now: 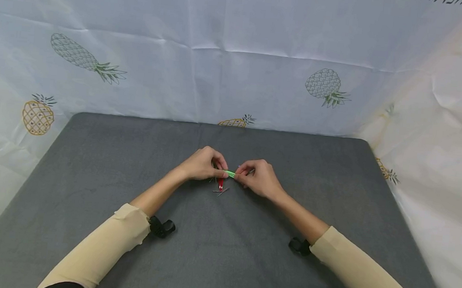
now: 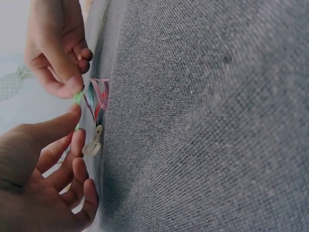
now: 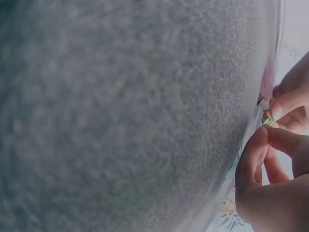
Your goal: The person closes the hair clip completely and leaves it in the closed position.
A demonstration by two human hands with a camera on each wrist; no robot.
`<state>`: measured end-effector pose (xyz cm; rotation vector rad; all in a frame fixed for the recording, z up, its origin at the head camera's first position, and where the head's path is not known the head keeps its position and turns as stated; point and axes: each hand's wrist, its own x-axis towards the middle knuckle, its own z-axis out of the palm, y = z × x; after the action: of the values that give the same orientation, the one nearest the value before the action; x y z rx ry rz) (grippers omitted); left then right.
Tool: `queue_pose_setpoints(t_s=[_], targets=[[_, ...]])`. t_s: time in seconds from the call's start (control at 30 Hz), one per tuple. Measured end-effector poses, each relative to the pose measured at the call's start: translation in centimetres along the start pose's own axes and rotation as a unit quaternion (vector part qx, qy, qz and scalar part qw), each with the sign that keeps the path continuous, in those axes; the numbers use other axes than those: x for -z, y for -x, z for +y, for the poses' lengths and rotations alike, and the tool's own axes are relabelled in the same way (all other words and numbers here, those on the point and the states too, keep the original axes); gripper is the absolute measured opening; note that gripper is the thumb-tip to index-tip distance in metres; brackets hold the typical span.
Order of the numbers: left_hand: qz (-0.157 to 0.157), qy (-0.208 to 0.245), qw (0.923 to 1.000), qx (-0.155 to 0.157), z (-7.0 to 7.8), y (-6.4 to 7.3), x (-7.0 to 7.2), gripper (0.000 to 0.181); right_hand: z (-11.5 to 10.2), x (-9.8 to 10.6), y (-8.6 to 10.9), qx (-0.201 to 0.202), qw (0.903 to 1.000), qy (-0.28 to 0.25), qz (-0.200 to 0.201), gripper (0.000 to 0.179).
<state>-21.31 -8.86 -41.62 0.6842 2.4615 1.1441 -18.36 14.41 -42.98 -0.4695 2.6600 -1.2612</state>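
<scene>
Near the middle of the table, a short bundle of bright green strands (image 1: 230,174) is stretched between two hands. The left hand (image 1: 201,164) pinches its left end between thumb and fingers, and the right hand (image 1: 262,179) pinches its right end. Just below the left fingertips is a red strip (image 1: 220,184) with thin stick-like bits at its lower end. In the left wrist view, pink and purple strands (image 2: 102,93) show beside the fingers. Close to them is a small pale clip-like piece (image 2: 92,145). The fingers partly hide the green bundle.
A grey cloth-covered table (image 1: 220,254) spreads around the hands. A white curtain with pineapple prints (image 1: 323,84) hangs behind it and at both sides. Dark camera mounts (image 1: 161,227) sit at the wrists, close above the table.
</scene>
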Motion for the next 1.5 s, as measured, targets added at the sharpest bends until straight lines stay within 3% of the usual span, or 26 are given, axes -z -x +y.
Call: queue_pose_setpoints(t_s=[0.27,0.5,0.77,1.5], targets=[[0.021,0.001,0.9995,-0.022,0.1,-0.1,-0.1,0.009,0.0,0.6,0.0,0.001,0.9997,-0.019,0.013,0.006],[0.066,0.000,0.9968,-0.045,0.2,-0.4,-0.3,0.009,-0.3,1.0,-0.1,0.006,0.9988,-0.033,0.036,0.008],[0.101,0.008,0.9938,-0.047,1.0,-0.2,-0.6,0.007,-0.5,0.9,-0.4,0.016,0.9964,-0.062,0.056,0.011],[0.116,0.031,0.9920,-0.039,1.1,-0.2,-1.0,0.005,-1.1,0.6,-0.2,0.023,0.9952,-0.061,0.073,0.007]])
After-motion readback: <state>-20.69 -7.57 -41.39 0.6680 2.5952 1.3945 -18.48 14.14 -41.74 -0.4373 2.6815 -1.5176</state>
